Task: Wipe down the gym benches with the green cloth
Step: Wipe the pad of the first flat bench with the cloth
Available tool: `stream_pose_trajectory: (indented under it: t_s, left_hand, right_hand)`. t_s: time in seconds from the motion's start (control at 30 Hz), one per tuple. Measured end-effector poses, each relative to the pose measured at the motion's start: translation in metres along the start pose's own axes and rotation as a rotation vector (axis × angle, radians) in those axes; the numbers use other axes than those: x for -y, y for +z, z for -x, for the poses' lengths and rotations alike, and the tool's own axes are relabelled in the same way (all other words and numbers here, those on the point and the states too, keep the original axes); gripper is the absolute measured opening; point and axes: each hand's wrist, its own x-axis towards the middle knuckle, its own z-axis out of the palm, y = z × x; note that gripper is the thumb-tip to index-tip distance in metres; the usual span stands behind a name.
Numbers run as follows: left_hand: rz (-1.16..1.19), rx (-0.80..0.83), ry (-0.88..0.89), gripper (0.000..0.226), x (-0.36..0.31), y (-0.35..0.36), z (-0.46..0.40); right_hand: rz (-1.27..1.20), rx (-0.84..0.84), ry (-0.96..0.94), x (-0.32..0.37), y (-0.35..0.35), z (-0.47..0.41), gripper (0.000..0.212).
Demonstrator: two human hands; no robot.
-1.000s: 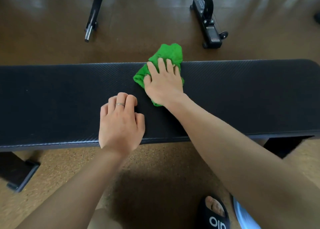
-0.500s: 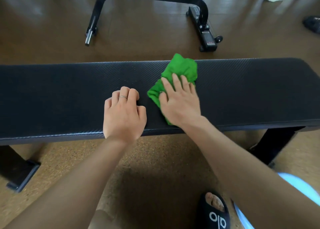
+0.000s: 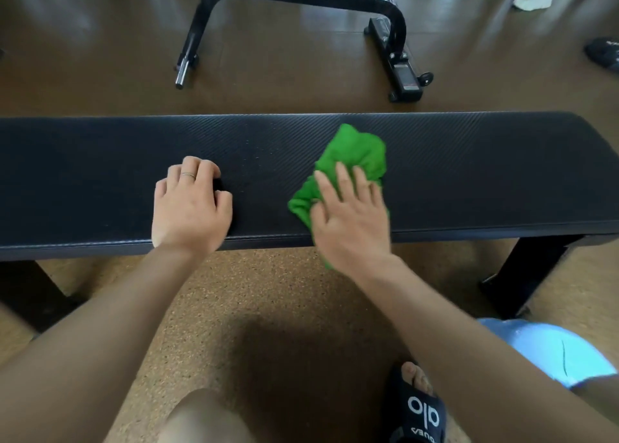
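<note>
R hand (image 3: 351,218) flat on green cloth (image 3: 355,154), bench (image 3: 469,174); L hand (image 3: 191,208) beside

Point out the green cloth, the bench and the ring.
green cloth (image 3: 355,151), head view, on its bunched far part beyond the fingers.
bench (image 3: 100,174), head view, on bare black padding at the left.
ring (image 3: 188,175), head view, on the band round a left-hand finger.

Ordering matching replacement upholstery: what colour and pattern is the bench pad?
Black bench pad with fine diagonal weave texture; head view.
</note>
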Motion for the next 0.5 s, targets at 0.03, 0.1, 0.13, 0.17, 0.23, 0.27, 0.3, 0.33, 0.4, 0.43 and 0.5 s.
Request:
stream_pose_trajectory:
  t_s: [0.03,0.1,0.13,0.17,0.23,0.27,0.3,0.33,0.4,0.43,0.5]
  left_hand:
    - [-0.005,-0.003,0.002,0.024,-0.003,0.001,0.001]
    - [0.007,0.003,-0.001,0.025,-0.004,0.000,0.002]
    - [0.011,0.008,0.002,0.026,-0.003,-0.001,0.003]
    - [0.014,0.014,0.005,0.027,-0.002,-0.002,0.005]
    - [0.019,0.010,0.019,0.027,-0.001,-0.004,0.007]
    - [0.030,0.004,0.020,0.026,-0.002,-0.004,0.006]
    - [0.038,0.001,0.016,0.026,-0.002,-0.004,0.005]
    - [0.040,-0.002,0.014,0.025,-0.003,-0.003,0.005]
    - [0.033,-0.005,0.013,0.026,-0.004,-0.001,0.004]
    - [0.030,-0.007,0.011,0.026,-0.003,-0.001,0.004]
    - [0.024,-0.015,0.013,0.025,-0.002,0.001,0.004]
  right_hand:
    - [0.000,-0.011,-0.042,0.014,0.005,0.002,0.060]
    - [-0.010,-0.021,-0.113,0.019,0.007,0.000,0.059]
    - [-0.008,-0.009,-0.152,0.011,0.005,0.000,0.059]
    - [0.002,-0.004,-0.181,-0.004,0.003,-0.001,0.059]
    - [0.019,-0.022,-0.143,-0.039,-0.006,-0.002,0.060]
    - [0.015,-0.022,-0.082,-0.054,-0.011,-0.003,0.059]
    - [0.007,-0.012,-0.016,-0.064,-0.014,-0.003,0.058]
    - [0.006,-0.004,0.038,-0.067,-0.014,-0.004,0.057]
    - [0.019,0.005,0.089,-0.052,-0.012,-0.004,0.058]
    - [0.024,0.010,0.068,-0.035,-0.011,-0.004,0.058]
    - [0.029,0.015,-0.052,0.006,-0.003,-0.006,0.058]
